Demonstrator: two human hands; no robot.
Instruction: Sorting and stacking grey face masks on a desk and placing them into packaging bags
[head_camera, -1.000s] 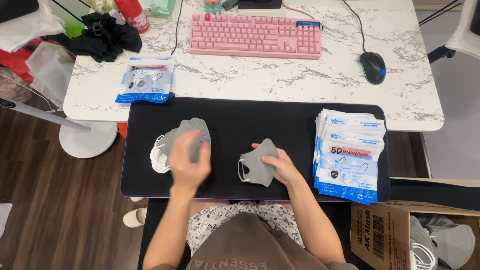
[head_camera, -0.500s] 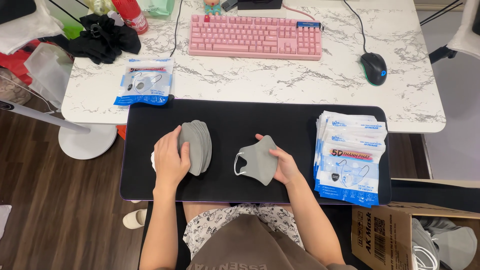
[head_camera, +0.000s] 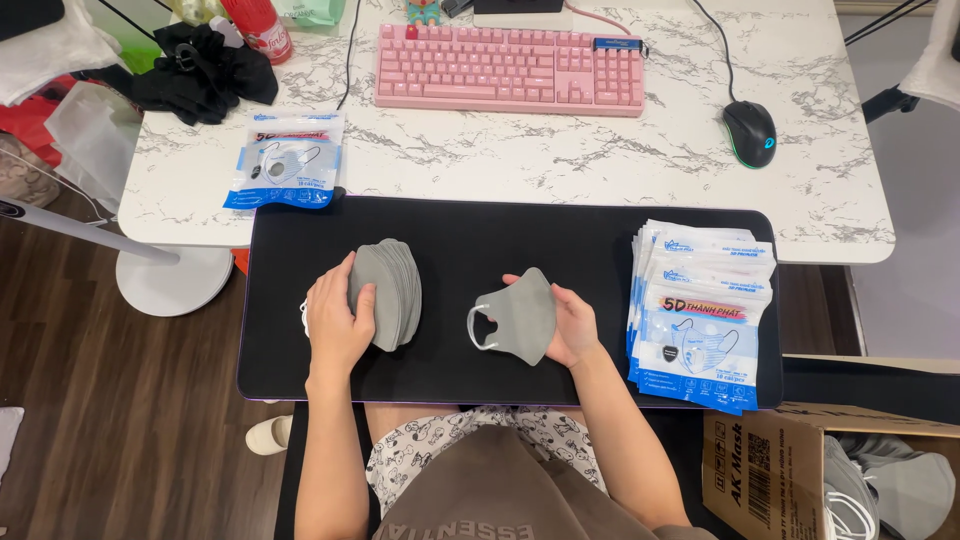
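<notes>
- While the right hand (head_camera: 572, 322) pinches a single grey mask (head_camera: 516, 315) by its right edge, the mask is held just above the black mat (head_camera: 480, 240), folded flat.
- Its long axis runs near-upright, slightly tilted; the white ear loop (head_camera: 477, 327) points towards the left hand (head_camera: 337, 322).
- A stack of grey masks (head_camera: 390, 292) is gripped by the left hand, fingers curled over its left edge, long axis also upright.
- Packaged masks (head_camera: 700, 310) lie just beyond the right hand on the bench (head_camera: 600, 160).

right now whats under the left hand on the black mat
A fanned stack of grey face masks lies under the left hand on the black mat. White ear loops peek out; the hand hides the stack's left edge.
</notes>
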